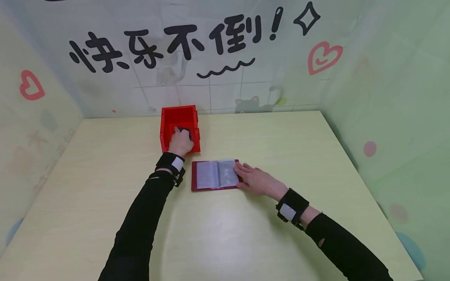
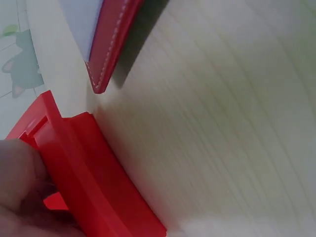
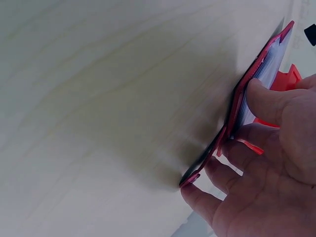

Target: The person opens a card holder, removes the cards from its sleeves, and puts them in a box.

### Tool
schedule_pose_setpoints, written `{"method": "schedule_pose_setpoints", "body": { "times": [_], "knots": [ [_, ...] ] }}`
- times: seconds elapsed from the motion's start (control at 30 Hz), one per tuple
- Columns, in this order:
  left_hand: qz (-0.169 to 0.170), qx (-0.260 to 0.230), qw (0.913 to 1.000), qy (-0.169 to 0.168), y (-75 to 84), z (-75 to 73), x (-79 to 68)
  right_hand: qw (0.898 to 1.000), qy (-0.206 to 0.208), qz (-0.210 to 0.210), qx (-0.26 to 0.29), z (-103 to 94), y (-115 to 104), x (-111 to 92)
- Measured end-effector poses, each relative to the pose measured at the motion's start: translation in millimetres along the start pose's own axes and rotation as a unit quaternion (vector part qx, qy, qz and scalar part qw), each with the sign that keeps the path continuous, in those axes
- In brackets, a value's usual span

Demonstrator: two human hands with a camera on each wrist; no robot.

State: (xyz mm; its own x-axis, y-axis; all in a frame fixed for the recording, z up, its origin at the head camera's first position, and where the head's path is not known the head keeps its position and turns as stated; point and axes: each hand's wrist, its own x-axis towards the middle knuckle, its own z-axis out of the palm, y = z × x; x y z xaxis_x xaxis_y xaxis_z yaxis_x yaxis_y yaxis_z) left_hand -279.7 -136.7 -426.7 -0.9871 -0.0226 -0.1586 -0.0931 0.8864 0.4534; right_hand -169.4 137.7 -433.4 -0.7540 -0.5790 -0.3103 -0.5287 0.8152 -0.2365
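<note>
A red card holder lies spread flat, showing clear plastic sleeves. My right hand rests at its right side, and its fairly straight fingers touch the edge. From the right wrist view, the thumb lies against the sleeves' side while the other fingertips line the red border. My left hand reaches inside a red plastic bin, its fingers bent over a small dark object. Most of that object is hidden by the hand. The left wrist view has the curled fingers close against the bin's wall.
Everything stands on a pale wood-grain table. The bin is near the back edge, just behind and left of the card holder. Printed wall sheets enclose the back and both sides.
</note>
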Motion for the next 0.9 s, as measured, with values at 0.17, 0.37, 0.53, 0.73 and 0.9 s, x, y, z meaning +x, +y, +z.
{"method": "schedule_pose_setpoints", "body": {
  "times": [0.17, 0.37, 0.53, 0.73, 0.9],
  "knots": [
    [-0.009, 0.041, 0.9985, -0.034, 2.1, 1.9, -4.6, 1.0, -0.003, 0.005, 0.002, -1.3, -1, 0],
    [0.0, -0.026, 0.9993, 0.027, -1.9, 2.9, -7.7, 1.0, -0.006, 0.005, 0.005, -2.6, -1, -2],
    [0.047, -0.136, 0.9796, 0.14, -1.7, -0.3, -19.7, 1.0, 0.0, 0.003, 0.007, -3.5, 0, -3],
    [0.09, -0.172, 0.972, 0.132, 5.4, -5.4, -39.5, 1.0, 0.001, 0.006, 0.008, -1.0, 2, -1],
    [0.114, -0.152, 0.9723, 0.137, 5.2, -4.5, -50.2, 1.0, -0.004, 0.005, 0.014, -0.4, 0, 2]
  ]
}}
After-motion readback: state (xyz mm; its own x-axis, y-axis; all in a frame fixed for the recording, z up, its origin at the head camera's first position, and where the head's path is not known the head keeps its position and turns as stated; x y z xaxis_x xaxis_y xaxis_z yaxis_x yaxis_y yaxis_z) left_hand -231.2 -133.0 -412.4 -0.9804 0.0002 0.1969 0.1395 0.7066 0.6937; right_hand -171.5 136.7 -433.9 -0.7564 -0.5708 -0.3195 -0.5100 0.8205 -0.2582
